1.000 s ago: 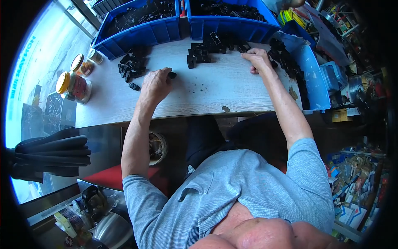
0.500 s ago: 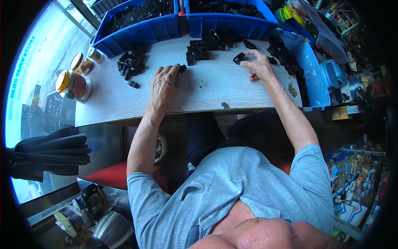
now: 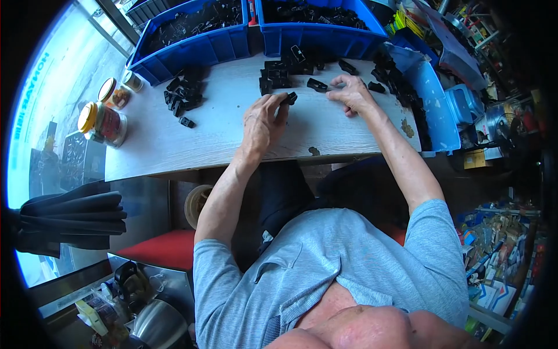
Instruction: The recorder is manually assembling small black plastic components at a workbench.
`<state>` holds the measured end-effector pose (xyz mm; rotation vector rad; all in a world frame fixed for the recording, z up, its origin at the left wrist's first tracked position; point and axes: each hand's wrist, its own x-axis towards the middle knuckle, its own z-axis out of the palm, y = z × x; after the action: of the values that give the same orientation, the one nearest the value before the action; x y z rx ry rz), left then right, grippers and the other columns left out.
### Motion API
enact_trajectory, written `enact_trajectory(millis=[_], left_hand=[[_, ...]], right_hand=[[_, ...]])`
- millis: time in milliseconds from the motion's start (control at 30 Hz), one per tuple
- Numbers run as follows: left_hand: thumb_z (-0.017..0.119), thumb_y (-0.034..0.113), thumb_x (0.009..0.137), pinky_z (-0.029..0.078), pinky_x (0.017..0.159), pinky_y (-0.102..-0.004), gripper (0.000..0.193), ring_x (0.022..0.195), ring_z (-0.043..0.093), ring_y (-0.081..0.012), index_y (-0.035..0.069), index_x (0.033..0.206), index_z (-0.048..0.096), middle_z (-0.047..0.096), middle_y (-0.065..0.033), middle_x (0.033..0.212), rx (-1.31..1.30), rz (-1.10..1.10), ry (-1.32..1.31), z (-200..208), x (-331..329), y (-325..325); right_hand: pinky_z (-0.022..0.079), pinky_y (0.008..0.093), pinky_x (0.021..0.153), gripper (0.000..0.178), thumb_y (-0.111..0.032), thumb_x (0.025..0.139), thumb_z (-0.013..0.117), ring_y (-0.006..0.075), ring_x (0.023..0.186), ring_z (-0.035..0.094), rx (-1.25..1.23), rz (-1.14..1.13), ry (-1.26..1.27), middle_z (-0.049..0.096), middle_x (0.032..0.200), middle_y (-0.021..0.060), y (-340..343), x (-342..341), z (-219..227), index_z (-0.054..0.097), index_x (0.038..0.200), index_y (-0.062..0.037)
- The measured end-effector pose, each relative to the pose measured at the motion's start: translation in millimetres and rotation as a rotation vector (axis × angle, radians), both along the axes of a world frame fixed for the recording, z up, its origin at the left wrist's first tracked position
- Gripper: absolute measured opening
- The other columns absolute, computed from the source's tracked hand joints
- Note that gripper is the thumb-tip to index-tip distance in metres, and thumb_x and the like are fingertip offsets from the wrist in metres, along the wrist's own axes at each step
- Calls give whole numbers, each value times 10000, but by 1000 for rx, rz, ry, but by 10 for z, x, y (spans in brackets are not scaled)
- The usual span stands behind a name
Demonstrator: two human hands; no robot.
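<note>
Cluttered workshop surroundings frame a pale wood-grain desk (image 3: 174, 139) that runs across the upper part of the head view, with the person seated at its near edge in a light blue-grey shirt, both bare forearms reaching away from the body.

Nearest on the desk is the left hand (image 3: 261, 119), palm down, its fingers curled and pinched shut on a small black plastic clip (image 3: 289, 98) that pokes out from the fingertips toward the right and slightly far. The right hand (image 3: 350, 93) rests a little farther out and to the right, fingers bent, its fingertips at or just beside a second small black plastic piece (image 3: 317, 85) lying flat on the desk; whether that hand actually grips it or only touches it cannot be told.

The two black pieces lie near each other, the held clip on the nearer left, the loose one on the farther right, in the gap between the two hands. The loose piece's long axis runs roughly left to right, and the right hand is the closer one to it.

Farther out, a cluster of black plastic parts (image 3: 279, 72) sits just beyond the hands, another heap of black parts (image 3: 183, 93) lies well to the left, and two lidded glass jars (image 3: 104, 119) stand near the left end. At the far edge stand two large blue plastic bins (image 3: 314, 38) filled with more black parts.
</note>
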<state>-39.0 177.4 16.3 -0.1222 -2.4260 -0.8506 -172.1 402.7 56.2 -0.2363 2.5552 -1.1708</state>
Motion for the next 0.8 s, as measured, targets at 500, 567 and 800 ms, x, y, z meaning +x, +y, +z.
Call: enact_trajectory(millis=[500, 567, 800], left_hand=[[707, 78, 896, 581, 734, -372, 251, 832, 717, -307, 69, 1146, 720, 726, -132, 1031, 59, 14, 196, -107, -34, -1], [703, 80, 894, 578, 758, -385, 248, 870, 711, -306, 73, 1142, 724, 725, -125, 1043, 30, -2, 170, -43, -98, 78], [669, 93, 934, 592, 834, -362, 253, 1022, 685, -277, 134, 1169, 755, 723, -106, 1099, -285, -161, 43, 9, -303, 153]], right_hand=[[486, 271, 417, 467, -251, 805, 792, 120, 467, 564, 35, 108, 10, 617, 668, 35, -303, 120, -16, 685, 1226, -80], [429, 272, 395, 440, -214, 822, 780, 110, 446, 516, 2, 133, -29, 554, 631, 13, -288, 218, 7, 671, 1226, -79], [414, 264, 394, 324, -122, 862, 698, 103, 446, 511, -17, 176, -121, 541, 607, -7, -321, 330, 37, 686, 1184, -93]])
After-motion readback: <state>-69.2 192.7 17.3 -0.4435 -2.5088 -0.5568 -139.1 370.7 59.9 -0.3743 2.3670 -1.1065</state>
